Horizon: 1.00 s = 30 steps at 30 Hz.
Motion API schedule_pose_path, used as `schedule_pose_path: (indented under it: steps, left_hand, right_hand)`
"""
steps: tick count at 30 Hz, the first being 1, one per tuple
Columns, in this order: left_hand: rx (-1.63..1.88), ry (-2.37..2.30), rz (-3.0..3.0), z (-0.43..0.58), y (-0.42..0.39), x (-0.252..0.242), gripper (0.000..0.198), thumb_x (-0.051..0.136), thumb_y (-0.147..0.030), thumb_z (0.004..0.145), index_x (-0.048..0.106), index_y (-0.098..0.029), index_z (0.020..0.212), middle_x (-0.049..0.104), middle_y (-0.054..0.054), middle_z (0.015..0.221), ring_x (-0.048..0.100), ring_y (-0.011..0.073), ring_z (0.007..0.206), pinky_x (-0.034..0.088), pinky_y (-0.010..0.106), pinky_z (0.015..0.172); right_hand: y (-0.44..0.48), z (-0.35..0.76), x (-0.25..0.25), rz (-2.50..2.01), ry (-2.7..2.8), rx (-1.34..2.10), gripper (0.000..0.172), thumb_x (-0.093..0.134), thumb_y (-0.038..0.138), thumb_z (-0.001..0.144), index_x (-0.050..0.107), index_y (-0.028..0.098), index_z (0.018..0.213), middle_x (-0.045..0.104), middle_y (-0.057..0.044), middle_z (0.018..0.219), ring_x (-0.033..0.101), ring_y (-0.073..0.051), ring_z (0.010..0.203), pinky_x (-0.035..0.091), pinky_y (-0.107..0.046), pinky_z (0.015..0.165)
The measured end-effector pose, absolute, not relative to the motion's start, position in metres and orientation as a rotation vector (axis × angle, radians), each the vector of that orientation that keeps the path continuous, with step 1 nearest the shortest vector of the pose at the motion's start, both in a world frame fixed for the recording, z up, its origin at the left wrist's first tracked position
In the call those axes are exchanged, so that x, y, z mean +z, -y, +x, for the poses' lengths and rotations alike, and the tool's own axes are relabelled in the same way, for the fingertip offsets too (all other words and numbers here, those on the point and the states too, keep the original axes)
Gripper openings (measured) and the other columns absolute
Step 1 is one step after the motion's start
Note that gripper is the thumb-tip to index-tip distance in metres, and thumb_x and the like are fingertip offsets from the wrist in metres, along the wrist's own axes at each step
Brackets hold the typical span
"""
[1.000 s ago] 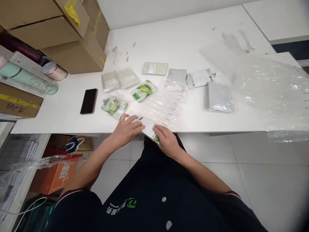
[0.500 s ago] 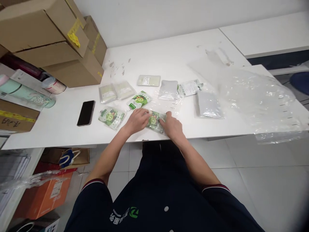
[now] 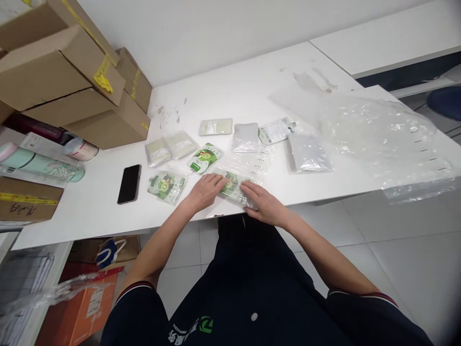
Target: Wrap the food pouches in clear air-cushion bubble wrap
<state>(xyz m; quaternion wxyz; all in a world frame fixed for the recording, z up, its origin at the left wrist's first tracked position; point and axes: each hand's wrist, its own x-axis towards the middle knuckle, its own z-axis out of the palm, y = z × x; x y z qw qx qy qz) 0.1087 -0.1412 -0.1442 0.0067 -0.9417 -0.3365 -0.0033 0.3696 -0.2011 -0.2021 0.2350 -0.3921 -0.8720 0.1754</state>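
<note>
A green pouch with a kiwi print (image 3: 232, 186), inside clear plastic, lies flat at the table's front edge between my hands. My left hand (image 3: 206, 193) grips its left end, fingers bent over the plastic. My right hand (image 3: 265, 203) rests on its right end with the fingers stretched flat and the thumb apart at the near side. Clear plastic film (image 3: 248, 163) spreads out behind the pouch. Another kiwi-print pouch (image 3: 205, 158) lies just beyond my left hand, and a bagged one (image 3: 166, 187) lies to its left.
Pale packets (image 3: 182, 144), a labelled packet (image 3: 216, 127), silver packets (image 3: 245, 138) and a white-backed pouch (image 3: 276, 130) lie farther back. A phone (image 3: 129, 184) is at left, near stacked cartons (image 3: 104, 120). A large clear bag (image 3: 382, 139) overhangs the table's right side.
My right hand has flattened, its fingers now stretched over the pouch and its elbow farther out. My left hand stays at the pouch's left end. The camera view has tilted slightly.
</note>
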Motion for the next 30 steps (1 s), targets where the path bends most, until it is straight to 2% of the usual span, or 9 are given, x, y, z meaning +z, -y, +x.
schedule_pose_path:
  steps: [3, 7, 10, 13, 18, 22, 24, 27, 30]
  left_hand:
    - [0.018, 1.17, -3.082, 0.104, 0.152, -0.119, 0.042, 0.043, -0.006, 0.088, 0.056, -0.02, 0.126, 0.068, 0.009, 0.111, 0.061, 0.025, 0.109, 0.047, 0.041, 0.095]
    - [0.085, 1.569, -3.284, 0.103, 0.147, -0.091, 0.031, 0.045, -0.037, 0.097, 0.057, -0.027, 0.124, 0.069, 0.003, 0.092, 0.063, 0.0202, 0.081, 0.048, 0.032, 0.072]
    - [-0.162, 1.908, -3.232, 0.107, 0.119, -0.1, 0.036, 0.051, -0.048, 0.093, 0.059, -0.026, 0.121, 0.067, 0.004, 0.108, 0.062, 0.0187, 0.083, 0.047, 0.029, 0.071]
    - [-0.304, 2.093, -3.048, 0.114, 0.092, -0.126, 0.04, 0.058, -0.046, 0.088, 0.059, -0.024, 0.121, 0.064, 0.006, 0.118, 0.06, 0.0208, 0.093, 0.049, 0.033, 0.08]
    - [-0.246, 1.975, -2.779, 0.125, 0.098, -0.154, 0.031, 0.047, -0.037, 0.095, 0.062, -0.021, 0.117, 0.062, 0.011, 0.106, 0.059, 0.0264, 0.095, 0.05, 0.042, 0.083]
    - [-0.225, 1.831, -2.593, 0.134, 0.114, -0.157, 0.024, 0.047, -0.024, 0.092, 0.067, -0.016, 0.101, 0.06, 0.02, 0.115, 0.052, 0.0375, 0.113, 0.046, 0.055, 0.089]
    - [-0.231, 1.814, -2.686, 0.139, 0.113, -0.158, 0.031, 0.042, -0.022, 0.094, 0.064, -0.015, 0.116, 0.053, 0.021, 0.133, 0.047, 0.0385, 0.126, 0.041, 0.059, 0.098]
    - [-0.239, 1.892, -2.876, 0.146, 0.103, -0.16, 0.05, 0.039, -0.037, 0.099, 0.042, -0.016, 0.144, 0.038, 0.019, 0.152, 0.033, 0.0357, 0.141, 0.031, 0.056, 0.112]
    - [-0.265, 1.967, -2.937, 0.15, 0.095, -0.161, 0.066, 0.047, -0.051, 0.095, 0.032, -0.019, 0.151, 0.039, 0.016, 0.152, 0.027, 0.0361, 0.145, 0.024, 0.055, 0.116]
  right_hand:
    - [0.21, 0.38, -0.195, -1.077, 2.299, 0.623, 0.051, 0.045, 0.023, 0.094, 0.042, 0.02, 0.145, 0.051, -0.013, 0.147, 0.05, -0.027, 0.135, 0.047, -0.049, 0.108]
    - [0.204, 0.383, -0.177, -1.278, 2.062, 0.893, 0.031, 0.04, 0.035, 0.098, 0.059, 0.027, 0.121, 0.07, -0.006, 0.114, 0.069, -0.024, 0.1, 0.056, -0.04, 0.085]
    - [0.18, 0.376, -0.168, -1.54, 1.845, 0.984, 0.028, 0.041, 0.042, 0.098, 0.061, 0.024, 0.093, 0.07, -0.004, 0.088, 0.067, -0.022, 0.078, 0.052, -0.034, 0.072]
    - [0.153, 0.366, -0.167, -1.709, 1.762, 0.96, 0.022, 0.044, 0.036, 0.096, 0.055, 0.022, 0.083, 0.068, -0.004, 0.083, 0.064, -0.022, 0.079, 0.048, -0.031, 0.07]
    - [0.135, 0.348, -0.165, -1.969, 1.919, 0.755, 0.023, 0.039, 0.035, 0.099, 0.057, 0.021, 0.1, 0.067, -0.01, 0.086, 0.064, -0.026, 0.079, 0.044, -0.034, 0.066]
    - [0.132, 0.338, -0.164, -2.074, 1.937, 0.556, 0.035, 0.042, 0.042, 0.098, 0.056, 0.021, 0.123, 0.056, -0.017, 0.125, 0.067, -0.027, 0.084, 0.047, -0.037, 0.066]
    - [0.128, 0.337, -0.166, -2.086, 1.867, 0.551, 0.05, 0.047, 0.045, 0.096, 0.045, 0.02, 0.139, 0.049, -0.019, 0.134, 0.067, -0.029, 0.089, 0.048, -0.038, 0.068]
    - [0.121, 0.341, -0.167, -2.06, 1.792, 0.632, 0.066, 0.053, 0.047, 0.093, 0.034, 0.016, 0.148, 0.055, -0.019, 0.128, 0.064, -0.031, 0.1, 0.049, -0.04, 0.075]
    - [0.114, 0.347, -0.167, -2.045, 1.749, 0.764, 0.056, 0.058, 0.048, 0.088, 0.048, 0.016, 0.133, 0.065, -0.014, 0.113, 0.063, -0.03, 0.1, 0.047, -0.038, 0.077]
